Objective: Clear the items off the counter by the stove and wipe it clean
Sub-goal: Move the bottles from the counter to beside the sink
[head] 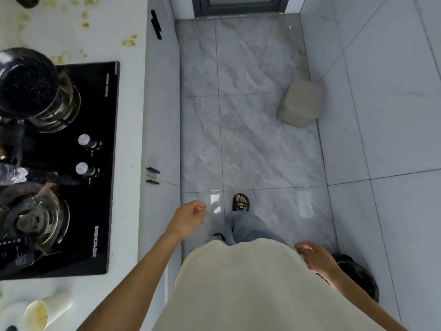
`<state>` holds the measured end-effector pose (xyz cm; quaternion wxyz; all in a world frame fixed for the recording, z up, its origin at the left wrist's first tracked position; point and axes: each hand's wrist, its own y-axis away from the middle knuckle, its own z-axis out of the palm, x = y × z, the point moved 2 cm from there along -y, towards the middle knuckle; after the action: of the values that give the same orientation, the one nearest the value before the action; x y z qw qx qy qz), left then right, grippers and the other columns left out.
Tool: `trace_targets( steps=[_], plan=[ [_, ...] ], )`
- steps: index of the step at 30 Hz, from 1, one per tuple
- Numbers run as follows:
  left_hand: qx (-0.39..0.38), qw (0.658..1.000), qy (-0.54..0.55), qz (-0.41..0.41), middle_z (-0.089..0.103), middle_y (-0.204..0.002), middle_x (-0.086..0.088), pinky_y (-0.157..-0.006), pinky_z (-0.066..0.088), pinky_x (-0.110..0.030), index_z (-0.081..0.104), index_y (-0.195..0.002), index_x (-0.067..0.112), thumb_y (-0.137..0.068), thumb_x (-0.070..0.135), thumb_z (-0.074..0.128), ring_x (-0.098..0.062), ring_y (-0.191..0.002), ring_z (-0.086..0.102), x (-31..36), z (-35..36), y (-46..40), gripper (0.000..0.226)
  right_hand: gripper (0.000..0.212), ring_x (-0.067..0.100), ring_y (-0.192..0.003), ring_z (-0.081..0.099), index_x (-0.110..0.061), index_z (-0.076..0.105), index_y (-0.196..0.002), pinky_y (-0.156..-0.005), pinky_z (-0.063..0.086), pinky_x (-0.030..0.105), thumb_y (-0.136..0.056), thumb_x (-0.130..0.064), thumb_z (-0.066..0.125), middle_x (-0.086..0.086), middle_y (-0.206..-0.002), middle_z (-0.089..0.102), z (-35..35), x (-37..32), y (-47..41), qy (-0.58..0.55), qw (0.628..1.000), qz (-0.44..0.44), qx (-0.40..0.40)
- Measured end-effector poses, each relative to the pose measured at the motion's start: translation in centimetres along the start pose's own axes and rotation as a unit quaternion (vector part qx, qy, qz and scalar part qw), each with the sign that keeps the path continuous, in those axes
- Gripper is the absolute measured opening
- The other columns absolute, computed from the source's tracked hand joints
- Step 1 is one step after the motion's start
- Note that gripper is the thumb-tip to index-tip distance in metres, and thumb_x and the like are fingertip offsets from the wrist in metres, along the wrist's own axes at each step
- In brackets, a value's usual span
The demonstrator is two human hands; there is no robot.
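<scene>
Cream shirt fabric (238, 287) fills the foreground as a person stands beside the glossy black glass stove (95, 163), left hand (188, 219) loosely curled and holding nothing over the marbled grey floor tiles (262, 139), right hand (315, 259) slack and empty at the hip. Beyond the stove the matte white counter (71, 27) is still flecked with yellowish food scraps (128, 41), and pale rounded items (47, 309) sit on its near end. Wiping before clearing those, or brushing the dark speckled pot (31, 84) on the burner, risks knocking something onto the hard floor.
</scene>
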<state>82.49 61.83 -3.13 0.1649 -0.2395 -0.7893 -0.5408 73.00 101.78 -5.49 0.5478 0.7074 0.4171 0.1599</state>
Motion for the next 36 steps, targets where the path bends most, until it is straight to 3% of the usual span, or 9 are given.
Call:
trace_targets(
  steps=[2,4,7,10,19,24,27,29,36],
  plan=[
    [0.006,1.000,-0.008,-0.024,0.076,-0.111,-0.003,-0.097,0.058,-0.034,0.071,-0.123,0.024,-0.103,0.026,0.060,-0.020,-0.097,0.075,0.9,-0.6,-1.2,0.023,0.022,0.009,-0.048,0.054,-0.016,0.064,-0.090,-0.046,0.040,0.017,-0.106,-0.009,0.051,0.005,-0.074,0.062,-1.8,-3.8,-1.6,-0.012,1.000,0.009,-0.027],
    [0.019,0.998,-0.040,-0.042,0.074,-0.112,0.001,-0.090,0.053,-0.029,0.072,-0.122,0.025,-0.103,0.025,0.058,-0.020,-0.098,0.072,1.3,-1.1,-1.7,0.023,0.021,0.014,-0.051,0.050,-0.011,0.061,-0.090,-0.041,0.035,0.016,-0.107,-0.008,0.049,0.008,-0.076,0.058,-3.6,-8.0,-3.1,-0.055,0.998,0.026,-0.032],
    [0.030,0.992,-0.110,-0.057,0.075,-0.107,0.001,-0.082,0.047,-0.027,0.073,-0.107,0.024,-0.103,0.021,0.051,-0.021,-0.099,0.070,1.4,-2.2,-2.1,0.023,0.012,0.021,-0.066,0.055,-0.007,0.066,-0.104,-0.053,0.041,0.022,-0.105,-0.010,0.054,0.013,-0.088,0.064,-5.4,-14.9,-4.4,-0.053,0.998,-0.024,-0.013],
    [0.022,0.989,-0.119,-0.085,0.077,-0.106,0.000,-0.086,0.051,-0.027,0.071,-0.105,0.027,-0.105,0.022,0.053,-0.020,-0.096,0.073,1.2,-3.5,-2.5,0.019,0.016,0.025,-0.079,0.061,-0.006,0.067,-0.114,-0.062,0.045,0.027,-0.105,-0.017,0.058,0.015,-0.098,0.068,-6.2,-22.1,-5.4,-0.043,0.994,-0.096,-0.005],
    [0.011,0.984,-0.121,-0.133,0.077,-0.113,0.000,-0.081,0.053,-0.020,0.072,-0.118,0.019,-0.108,0.031,0.053,-0.014,-0.094,0.074,2.6,-9.2,-8.2,0.024,0.014,0.021,-0.080,0.069,-0.017,0.071,-0.110,-0.069,0.052,0.030,-0.104,-0.023,0.060,0.008,-0.101,0.075,-7.2,-39.2,-8.1,-0.038,0.980,-0.193,-0.007],
    [0.009,0.986,-0.102,-0.130,0.077,-0.109,-0.011,-0.093,0.057,-0.038,0.074,-0.109,0.012,-0.108,0.020,0.052,-0.027,-0.099,0.074,7.8,-13.8,-14.0,0.023,0.018,0.024,-0.086,0.072,-0.015,0.071,-0.115,-0.071,0.054,0.031,-0.104,-0.024,0.059,0.008,-0.103,0.076,-7.7,-43.9,-9.5,-0.014,0.984,-0.176,0.004],
    [0.016,0.987,-0.112,-0.118,0.074,-0.123,-0.010,-0.101,0.053,-0.037,0.072,-0.123,0.011,-0.108,0.026,0.052,-0.028,-0.114,0.070,12.2,-16.8,-17.7,0.029,0.019,0.027,-0.085,0.071,-0.013,0.070,-0.116,-0.070,0.053,0.032,-0.105,-0.022,0.057,0.012,-0.104,0.075,-8.2,-44.9,-11.0,-0.010,0.988,-0.153,0.011],
    [0.032,0.990,-0.076,-0.116,0.072,-0.127,-0.009,-0.102,0.053,-0.036,0.069,-0.129,0.010,-0.108,0.030,0.053,-0.028,-0.114,0.070,15.3,-18.6,-19.9,0.033,0.018,0.028,-0.082,0.069,-0.011,0.070,-0.116,-0.068,0.050,0.033,-0.105,-0.020,0.058,0.014,-0.102,0.074,-8.8,-45.1,-12.0,-0.012,0.992,-0.123,0.016],
    [0.037,0.998,-0.005,-0.048,0.075,-0.116,-0.006,-0.104,0.056,-0.041,0.072,-0.121,0.016,-0.104,0.027,0.056,-0.026,-0.104,0.073,25.9,-23.1,-28.4,0.026,0.017,0.032,-0.085,0.070,-0.010,0.069,-0.116,-0.073,0.050,0.032,-0.105,-0.015,0.057,0.016,-0.105,0.075,-12.6,-45.7,-16.0,-0.033,0.999,-0.034,0.003]
  ],
)
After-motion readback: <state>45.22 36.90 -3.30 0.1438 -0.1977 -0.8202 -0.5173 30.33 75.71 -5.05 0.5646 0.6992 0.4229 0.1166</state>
